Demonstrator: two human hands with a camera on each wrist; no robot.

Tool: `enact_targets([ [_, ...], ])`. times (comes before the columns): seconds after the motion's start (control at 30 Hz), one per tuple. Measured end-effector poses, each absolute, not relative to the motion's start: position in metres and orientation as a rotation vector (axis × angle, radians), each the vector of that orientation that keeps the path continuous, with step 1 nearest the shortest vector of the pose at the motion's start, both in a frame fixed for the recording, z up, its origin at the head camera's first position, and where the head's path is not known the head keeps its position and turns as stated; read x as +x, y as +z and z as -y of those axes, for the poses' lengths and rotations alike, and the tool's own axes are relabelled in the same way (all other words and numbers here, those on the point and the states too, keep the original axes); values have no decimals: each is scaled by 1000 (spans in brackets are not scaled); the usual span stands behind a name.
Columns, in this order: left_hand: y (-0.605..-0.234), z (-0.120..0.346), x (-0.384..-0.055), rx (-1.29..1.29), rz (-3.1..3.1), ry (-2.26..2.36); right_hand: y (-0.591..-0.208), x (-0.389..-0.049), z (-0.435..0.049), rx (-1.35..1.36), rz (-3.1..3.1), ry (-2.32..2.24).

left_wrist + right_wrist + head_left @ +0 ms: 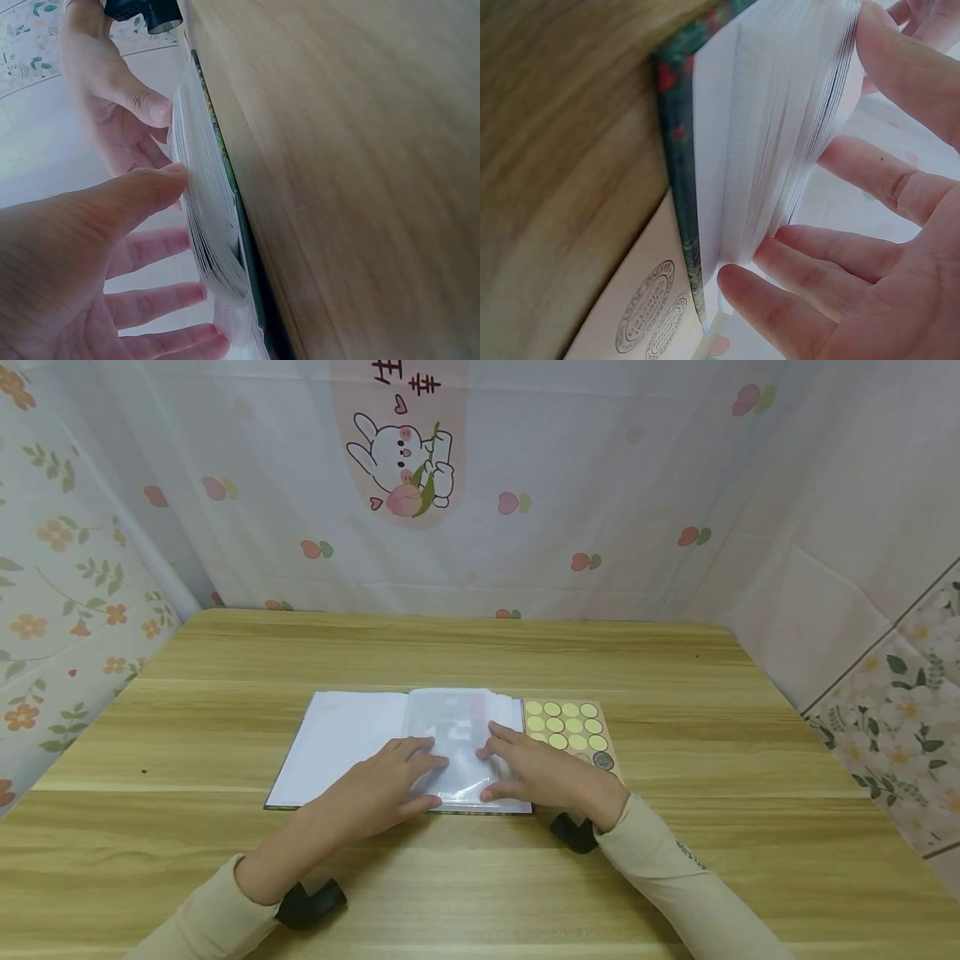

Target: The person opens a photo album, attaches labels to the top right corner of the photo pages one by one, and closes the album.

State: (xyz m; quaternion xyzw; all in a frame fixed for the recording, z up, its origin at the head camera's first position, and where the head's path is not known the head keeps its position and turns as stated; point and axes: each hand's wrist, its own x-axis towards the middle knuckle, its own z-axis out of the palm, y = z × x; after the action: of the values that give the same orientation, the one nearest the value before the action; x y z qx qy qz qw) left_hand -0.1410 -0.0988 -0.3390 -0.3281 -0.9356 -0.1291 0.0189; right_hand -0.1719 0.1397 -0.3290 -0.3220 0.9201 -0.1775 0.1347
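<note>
An open photo album [341, 735] lies on the wooden table, with a blank white inside cover at left and a thick stack of clear plastic sleeves [450, 714] at right. My left hand [386, 785] rests on the sleeves near the spine, its fingers spread and its thumb at the near edge. On the right side of the stack, my right hand [547, 768] touches the pages with extended fingers. In the right wrist view its fingertips are against the page edges, above the dark green patterned cover [682, 165].
A tan sheet of round yellow stickers [573, 718] sits partly under the album's right side; dark printed circles [649, 304] show on it. The wooden table [480, 652] extends around the album. Patterned cloth [600, 485] hangs behind it.
</note>
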Motion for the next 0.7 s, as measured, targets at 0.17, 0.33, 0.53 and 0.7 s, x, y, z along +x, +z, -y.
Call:
enact_targets([
  [0.17,-339,98,-141,-1009,2909,-404,-329,-172,-139,-941,-2675,-507],
  [0.33,-339,98,-141,-1008,2910,-398,-328,-172,-139,-940,-2678,-508],
  [0.53,-340,98,-142,-1010,2905,-397,-329,-172,-140,-962,-2682,-506],
  [0.7,-340,99,-142,-1019,2902,-398,-329,-172,-140,-963,-2678,-521],
])
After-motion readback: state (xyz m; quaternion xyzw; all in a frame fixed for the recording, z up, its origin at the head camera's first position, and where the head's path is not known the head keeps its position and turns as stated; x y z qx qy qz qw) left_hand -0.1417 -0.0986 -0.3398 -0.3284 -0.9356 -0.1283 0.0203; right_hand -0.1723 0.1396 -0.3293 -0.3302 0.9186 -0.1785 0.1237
